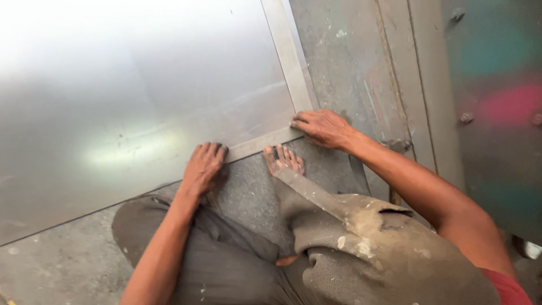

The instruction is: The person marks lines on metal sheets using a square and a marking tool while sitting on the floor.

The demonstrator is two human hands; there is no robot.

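A large shiny metal sheet (130, 101) lies flat on the concrete floor. An L-shaped metal square (289, 62) rests along the sheet's right edge and near edge, its corner at the sheet's near right corner. My left hand (202, 168) presses flat on the sheet's near edge, beside the square's short arm. My right hand (323, 127) presses its fingers on the corner of the square. I am squatting, and my bare foot (283, 160) stands just below the square's short arm.
Worn grey concrete floor (51, 265) runs along the sheet's near edge. To the right stands a grey metal frame (418, 73) with bolts and smears of green and pink paint. My dusty trousers (350, 248) fill the lower middle.
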